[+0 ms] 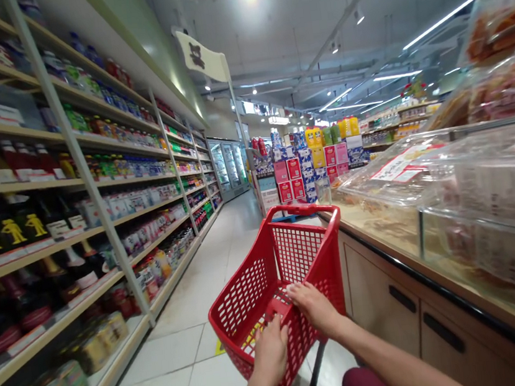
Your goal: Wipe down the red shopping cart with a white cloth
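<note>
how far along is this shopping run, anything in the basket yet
Done: little to show; through its mesh, the red basket looks empty of goods, though its floor is partly hidden. In hand: the left hand and right hand both rest on the basket's near rim, facing down the aisle. Left: the bottle shelves and the counter's clear bins are untouched.

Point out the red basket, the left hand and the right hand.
red basket (pixel 293 254): head view, inner mesh wall.
left hand (pixel 271 353): head view, back of hand.
right hand (pixel 315 307): head view, back of hand.

Supermarket aisle; stocked shelves (pixel 96 175) of bottles, red shopping cart (pixel 282 277), deli counter (pixel 437 283), fridges (pixel 229 168)
</note>
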{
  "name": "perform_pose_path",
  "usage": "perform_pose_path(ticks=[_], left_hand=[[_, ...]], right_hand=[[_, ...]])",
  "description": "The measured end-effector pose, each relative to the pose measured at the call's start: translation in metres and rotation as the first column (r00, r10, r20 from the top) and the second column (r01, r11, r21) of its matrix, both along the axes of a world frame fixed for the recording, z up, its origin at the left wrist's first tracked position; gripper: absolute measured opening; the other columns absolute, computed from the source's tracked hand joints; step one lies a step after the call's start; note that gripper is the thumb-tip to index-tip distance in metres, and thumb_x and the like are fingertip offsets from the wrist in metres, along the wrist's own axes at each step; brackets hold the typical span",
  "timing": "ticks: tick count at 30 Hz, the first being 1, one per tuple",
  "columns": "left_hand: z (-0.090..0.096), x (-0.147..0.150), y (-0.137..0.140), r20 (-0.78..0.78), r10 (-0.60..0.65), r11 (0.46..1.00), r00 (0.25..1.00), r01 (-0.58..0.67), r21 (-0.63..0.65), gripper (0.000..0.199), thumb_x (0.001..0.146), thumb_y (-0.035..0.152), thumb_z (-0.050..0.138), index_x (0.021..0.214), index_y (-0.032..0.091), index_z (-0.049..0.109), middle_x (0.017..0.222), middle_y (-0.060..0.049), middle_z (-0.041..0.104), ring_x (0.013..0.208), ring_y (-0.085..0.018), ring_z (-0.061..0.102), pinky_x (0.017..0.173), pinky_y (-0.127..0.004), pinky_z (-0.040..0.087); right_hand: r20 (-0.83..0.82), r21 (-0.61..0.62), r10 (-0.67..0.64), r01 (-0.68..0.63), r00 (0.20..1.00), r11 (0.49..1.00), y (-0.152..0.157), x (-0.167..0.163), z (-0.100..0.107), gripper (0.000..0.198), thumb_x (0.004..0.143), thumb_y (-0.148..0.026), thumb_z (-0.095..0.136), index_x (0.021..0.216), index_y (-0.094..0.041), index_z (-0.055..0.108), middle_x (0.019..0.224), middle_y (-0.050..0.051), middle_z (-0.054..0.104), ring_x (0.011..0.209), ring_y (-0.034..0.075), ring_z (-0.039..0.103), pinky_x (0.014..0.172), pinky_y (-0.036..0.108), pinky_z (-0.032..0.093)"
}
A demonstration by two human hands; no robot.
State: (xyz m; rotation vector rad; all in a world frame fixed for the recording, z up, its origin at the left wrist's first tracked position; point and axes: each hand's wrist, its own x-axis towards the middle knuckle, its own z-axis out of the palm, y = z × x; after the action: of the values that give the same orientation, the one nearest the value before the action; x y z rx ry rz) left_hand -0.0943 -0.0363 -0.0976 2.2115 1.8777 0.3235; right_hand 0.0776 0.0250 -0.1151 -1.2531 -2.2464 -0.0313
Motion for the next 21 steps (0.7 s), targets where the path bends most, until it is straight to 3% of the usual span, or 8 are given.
perform_pose_path(ticks=[4, 9, 13, 14, 18, 21], left_hand=[[-0.005, -0.013, -0.009, 0.013, -0.062, 0.998, 0.998, 0.061, 0.015, 0.050, 0.076, 0.041, 0.034, 0.120, 0.020, 0.042, 0.126, -0.007, 0.047, 0.119, -0.021, 0.037, 0.104, -0.047, 0.008], [-0.027, -0.005, -0.009, 0.007, -0.147, 0.984, 0.989, 0.145, 0.105, 0.037, 0.070, 0.038, 0.044, 0.103, 0.024, 0.054, 0.117, -0.003, 0.054, 0.114, -0.022, 0.040, 0.103, -0.049, 0.008], [-0.028, 0.001, -0.001, 0.016, -0.341, 0.935, 0.940, 0.337, 0.106, 0.044, 0.067, 0.031, 0.047, 0.111, 0.024, 0.049, 0.121, -0.003, 0.051, 0.116, -0.019, 0.038, 0.105, -0.044, 0.008], [-0.026, -0.004, 0.001, -0.004, -0.319, 0.943, 0.948, 0.318, 0.101, 0.048, 0.067, 0.031, 0.047, 0.114, 0.023, 0.046, 0.126, -0.004, 0.047, 0.120, -0.020, 0.034, 0.105, -0.045, 0.006], [-0.023, -0.029, 0.011, -0.105, -0.004, 0.992, 0.995, 0.017, 0.124, 0.048, 0.070, 0.034, 0.043, 0.115, 0.016, 0.046, 0.136, -0.010, 0.033, 0.128, -0.025, 0.019, 0.104, -0.048, 0.007], [-0.031, -0.029, 0.014, -0.115, -0.011, 0.989, 0.993, 0.027, 0.144, 0.036, 0.072, 0.031, 0.042, 0.104, 0.017, 0.053, 0.135, -0.007, 0.035, 0.129, -0.023, 0.018, 0.105, -0.042, 0.013]], right_hand=[[-0.064, -0.100, -0.120, 0.114, 0.991, 0.988, -0.001, 0.013, 0.010, 0.037, 0.087, -0.018, 0.032, 0.118, -0.022, 0.050, 0.123, 0.007, 0.050, 0.119, 0.020, 0.038, 0.099, 0.045, 0.025], [-0.143, -0.152, 0.039, -0.061, 0.989, 0.986, -0.015, 0.012, 0.003, 0.034, 0.085, -0.020, 0.034, 0.113, -0.023, 0.054, 0.122, 0.005, 0.052, 0.118, 0.019, 0.040, 0.099, 0.043, 0.027], [-0.213, -0.143, 0.061, -0.093, 0.975, 0.985, -0.027, 0.021, -0.005, 0.033, 0.083, -0.019, 0.037, 0.109, -0.026, 0.056, 0.119, 0.004, 0.054, 0.116, 0.019, 0.043, 0.099, 0.045, 0.026], [-0.234, -0.137, 0.049, -0.083, 0.971, 0.987, -0.027, 0.027, -0.006, 0.033, 0.083, -0.019, 0.037, 0.108, -0.026, 0.056, 0.119, 0.004, 0.054, 0.115, 0.019, 0.044, 0.099, 0.045, 0.026], [-0.332, -0.090, -0.047, 0.018, 0.942, 0.996, -0.023, 0.050, -0.011, 0.034, 0.082, -0.019, 0.035, 0.109, -0.024, 0.056, 0.120, 0.005, 0.053, 0.114, 0.019, 0.045, 0.096, 0.042, 0.032], [-0.371, -0.050, -0.132, 0.122, 0.919, 0.991, -0.029, 0.049, -0.017, 0.036, 0.082, -0.018, 0.034, 0.110, -0.022, 0.056, 0.120, 0.005, 0.053, 0.115, 0.019, 0.043, 0.096, 0.040, 0.034]])
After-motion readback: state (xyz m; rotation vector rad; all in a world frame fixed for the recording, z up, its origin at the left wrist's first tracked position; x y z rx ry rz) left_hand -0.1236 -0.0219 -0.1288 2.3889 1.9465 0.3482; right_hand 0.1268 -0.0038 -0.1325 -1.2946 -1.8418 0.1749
